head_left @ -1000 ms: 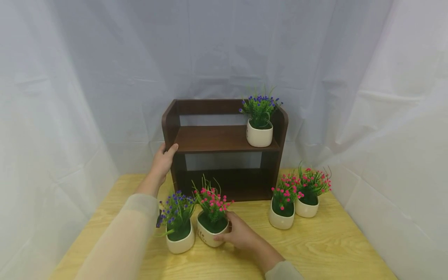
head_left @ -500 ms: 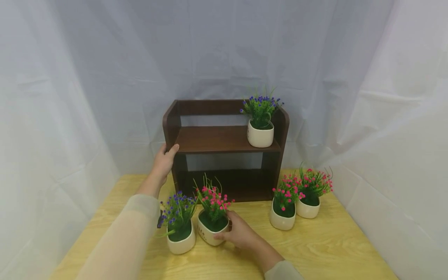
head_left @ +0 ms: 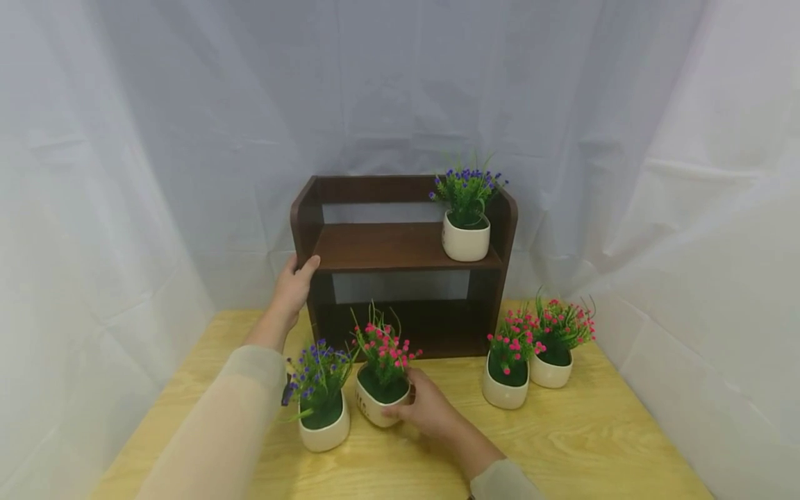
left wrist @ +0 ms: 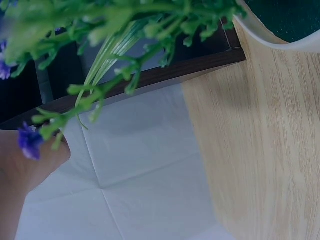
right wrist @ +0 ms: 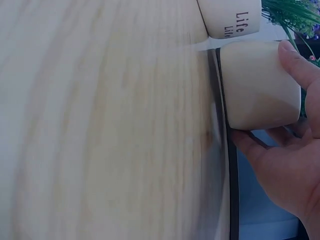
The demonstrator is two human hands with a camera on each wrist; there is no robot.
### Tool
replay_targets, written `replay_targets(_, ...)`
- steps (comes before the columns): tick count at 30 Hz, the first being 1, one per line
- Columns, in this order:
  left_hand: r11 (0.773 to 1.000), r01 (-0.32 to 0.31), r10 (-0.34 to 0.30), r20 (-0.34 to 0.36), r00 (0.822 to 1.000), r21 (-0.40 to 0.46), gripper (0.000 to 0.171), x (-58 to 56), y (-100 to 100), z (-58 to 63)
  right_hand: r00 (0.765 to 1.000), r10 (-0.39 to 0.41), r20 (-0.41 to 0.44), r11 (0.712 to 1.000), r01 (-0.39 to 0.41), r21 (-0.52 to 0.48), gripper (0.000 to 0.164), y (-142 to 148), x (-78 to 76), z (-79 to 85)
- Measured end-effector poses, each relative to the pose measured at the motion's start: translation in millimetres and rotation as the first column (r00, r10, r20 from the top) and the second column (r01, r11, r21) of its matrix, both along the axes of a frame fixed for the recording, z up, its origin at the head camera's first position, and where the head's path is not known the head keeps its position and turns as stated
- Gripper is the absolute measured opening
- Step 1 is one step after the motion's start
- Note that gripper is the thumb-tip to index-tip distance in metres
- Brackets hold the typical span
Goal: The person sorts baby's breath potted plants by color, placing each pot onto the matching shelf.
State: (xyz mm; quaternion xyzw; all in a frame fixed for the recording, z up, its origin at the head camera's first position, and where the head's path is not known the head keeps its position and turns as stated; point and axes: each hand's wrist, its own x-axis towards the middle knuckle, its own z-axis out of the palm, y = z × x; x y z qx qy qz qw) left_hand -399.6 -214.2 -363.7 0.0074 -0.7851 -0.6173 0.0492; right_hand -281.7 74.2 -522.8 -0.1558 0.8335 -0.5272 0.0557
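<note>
A dark brown two-tier wooden shelf (head_left: 375, 248) stands at the back of the table. My left hand (head_left: 291, 290) grips its left side panel, thumb over the edge of the middle board; the fingers are partly hidden behind the panel. My right hand (head_left: 430, 406) holds a white pot of pink artificial flowers (head_left: 372, 410) by its right side, in front of the shelf. In the right wrist view the thumb lies high on this white pot (right wrist: 260, 87) and the fingers reach under its near side. Just left of it stands a white pot of purple flowers (head_left: 325, 437).
Another pot of purple flowers (head_left: 466, 243) sits at the right end of the shelf's upper board. Two pots of pink flowers, one in front (head_left: 505, 396) and one behind (head_left: 551, 376), stand on the wooden table (head_left: 562, 444) to the right. White sheeting (head_left: 700, 278) encloses the table.
My right hand has moved the pot of pink flowers slightly toward the shelf and a little to the right. The left hand keeps its grip on the side panel.
</note>
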Motion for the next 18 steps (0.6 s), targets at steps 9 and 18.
replay_targets(9, 1.000, -0.004, 0.004, 0.003, 1.000, 0.001, 0.088, -0.1, -0.3, 0.3, 0.998, -0.054, 0.012, 0.997, 0.055, -0.048, 0.094, -5.9, -5.2, 4.1)
replay_targets(18, 1.000, -0.010, 0.010, -0.007, 1.000, 0.002, 0.083, 0.3, 1.3, 0.8, 0.995, -0.096, -0.027, 0.995, 0.095, -0.037, 0.095, -10.9, -8.3, 4.0)
